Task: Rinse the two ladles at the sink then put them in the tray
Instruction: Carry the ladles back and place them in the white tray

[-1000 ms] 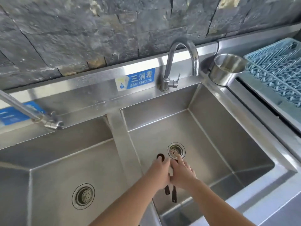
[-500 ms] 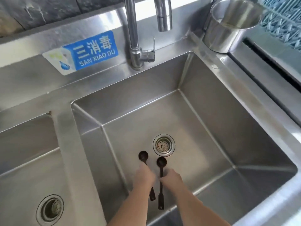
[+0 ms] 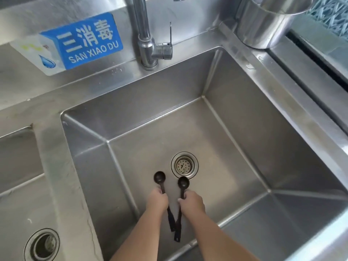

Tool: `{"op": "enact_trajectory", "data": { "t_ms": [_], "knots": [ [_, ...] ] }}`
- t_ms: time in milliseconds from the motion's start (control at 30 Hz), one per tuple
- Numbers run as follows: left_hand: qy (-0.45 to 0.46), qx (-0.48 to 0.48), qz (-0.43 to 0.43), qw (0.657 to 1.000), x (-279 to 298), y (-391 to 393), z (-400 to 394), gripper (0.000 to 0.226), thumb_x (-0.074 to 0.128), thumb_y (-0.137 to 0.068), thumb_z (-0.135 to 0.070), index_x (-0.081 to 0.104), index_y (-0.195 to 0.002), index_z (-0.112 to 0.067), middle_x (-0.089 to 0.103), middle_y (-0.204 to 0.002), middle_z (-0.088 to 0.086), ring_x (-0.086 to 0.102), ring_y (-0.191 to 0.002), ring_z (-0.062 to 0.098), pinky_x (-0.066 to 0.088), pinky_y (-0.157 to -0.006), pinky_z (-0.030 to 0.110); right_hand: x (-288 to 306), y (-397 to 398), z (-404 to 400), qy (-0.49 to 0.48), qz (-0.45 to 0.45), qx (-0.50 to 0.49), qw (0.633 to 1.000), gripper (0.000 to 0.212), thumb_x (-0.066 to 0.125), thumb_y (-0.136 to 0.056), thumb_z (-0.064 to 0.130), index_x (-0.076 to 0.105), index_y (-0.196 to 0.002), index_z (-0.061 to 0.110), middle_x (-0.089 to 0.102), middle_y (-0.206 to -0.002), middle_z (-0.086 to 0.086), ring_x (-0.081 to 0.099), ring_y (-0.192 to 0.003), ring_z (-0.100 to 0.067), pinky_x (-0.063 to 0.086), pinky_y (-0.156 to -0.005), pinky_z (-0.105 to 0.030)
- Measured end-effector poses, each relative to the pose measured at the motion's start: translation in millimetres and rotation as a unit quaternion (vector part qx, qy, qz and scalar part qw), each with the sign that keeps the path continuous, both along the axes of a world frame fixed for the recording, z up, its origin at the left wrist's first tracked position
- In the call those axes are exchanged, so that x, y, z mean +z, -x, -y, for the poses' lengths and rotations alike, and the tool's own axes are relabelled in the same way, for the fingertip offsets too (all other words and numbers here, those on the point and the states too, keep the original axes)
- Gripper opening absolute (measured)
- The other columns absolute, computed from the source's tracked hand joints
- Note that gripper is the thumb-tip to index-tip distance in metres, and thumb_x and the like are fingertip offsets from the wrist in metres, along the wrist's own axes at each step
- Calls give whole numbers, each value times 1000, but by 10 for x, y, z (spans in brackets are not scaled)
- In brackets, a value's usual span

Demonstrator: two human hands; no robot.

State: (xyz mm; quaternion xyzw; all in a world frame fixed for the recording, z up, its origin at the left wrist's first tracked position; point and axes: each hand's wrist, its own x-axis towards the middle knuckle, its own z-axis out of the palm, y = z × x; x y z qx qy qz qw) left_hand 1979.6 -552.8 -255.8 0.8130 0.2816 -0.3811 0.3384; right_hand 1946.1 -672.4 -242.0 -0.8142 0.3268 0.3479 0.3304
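Two small black ladles lie low in the right steel sink basin (image 3: 235,140), bowls pointing toward the drain (image 3: 184,165). My left hand (image 3: 157,201) is closed around the handle of the left ladle (image 3: 160,178). My right hand (image 3: 193,203) grips the handle of the right ladle (image 3: 183,183). The two handle ends cross below my hands, close to the near sink wall. The blue tray (image 3: 331,14) shows only as a corner at the top right. No water runs from the faucet (image 3: 145,34).
A steel pot (image 3: 263,25) stands on the counter at the back right, beside the tray. A second basin with its own drain (image 3: 42,245) lies to the left, past a steel divider. A blue sign (image 3: 82,41) sits behind the faucet.
The camera has moved closer to the right basin. My hands, first together over the ladles, have parted, and each now holds one ladle's handle; the bowls have come into view.
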Motion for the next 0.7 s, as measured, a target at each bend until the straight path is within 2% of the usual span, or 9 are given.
{"op": "enact_trajectory", "data": {
  "t_ms": [67,133,200,267,367,500,567,633,700],
  "knots": [
    [38,53,10,998,126,-57,23,16,47,-86,-8,49,-72,-15,71,-97,19,65,-96,36,52,-86,40,149,-44,2,1,23,0,1000,20,56,-88,30,49,-75,17,63,-89,-7,56,-84,-28,36,-67,-28],
    [63,89,31,994,368,-121,-1,18,46,-86,-8,47,-70,-16,70,-92,20,66,-92,36,54,-85,46,361,-96,-6,-7,53,-13,998,21,53,-89,26,53,-73,13,63,-83,-8,55,-80,-28,35,-64,-29],
    [79,109,60,989,699,-195,-92,12,47,-83,-12,53,-72,-15,71,-83,13,67,-80,31,55,-72,41,631,-162,-8,-31,89,-37,995,22,53,-90,22,55,-69,14,63,-73,-8,56,-70,-23,37,-59,-28],
    [111,117,94,982,1087,-252,-204,11,47,-79,-15,57,-75,-15,69,-76,9,63,-68,26,50,-61,36,939,-203,0,-67,128,-76,987,29,54,-90,19,49,-62,15,53,-57,-1,50,-50,-12,36,-47,-25],
    [176,145,115,967,1661,-225,-380,9,50,-86,-14,57,-81,-16,66,-77,9,63,-67,24,50,-58,32,1433,-192,4,-125,166,-146,967,24,59,-90,27,62,-70,16,54,-44,5,43,-35,-9,30,-34,-18],
    [246,150,148,946,2442,57,-715,18,53,-89,-11,61,-76,-20,69,-68,1,67,-58,16,48,-46,24,2163,-33,-171,-210,217,-175,937,20,66,-85,30,72,-72,15,58,-46,1,43,-40,-15,33,-42,-22],
    [272,150,161,937,2796,254,-888,22,55,-88,-11,62,-70,-21,69,-65,-1,68,-56,15,49,-45,24,2486,110,-324,-247,236,-172,924,19,65,-82,29,73,-69,18,58,-48,-3,45,-45,-19,36,-48,-28],
    [286,142,167,933,3072,466,-1054,19,57,-89,-11,63,-72,-18,68,-63,-1,68,-56,15,51,-47,26,2730,276,-486,-289,239,-187,908,15,61,-79,24,76,-76,20,58,-50,-5,47,-48,-20,36,-50,-29],
    [301,141,171,927,3273,671,-1229,22,59,-90,-10,64,-70,-19,67,-61,-2,67,-56,16,52,-49,28,2912,448,-647,-324,238,-202,893,22,56,-75,17,77,-81,19,57,-51,-7,48,-49,-20,36,-51,-30]
  ]
}}
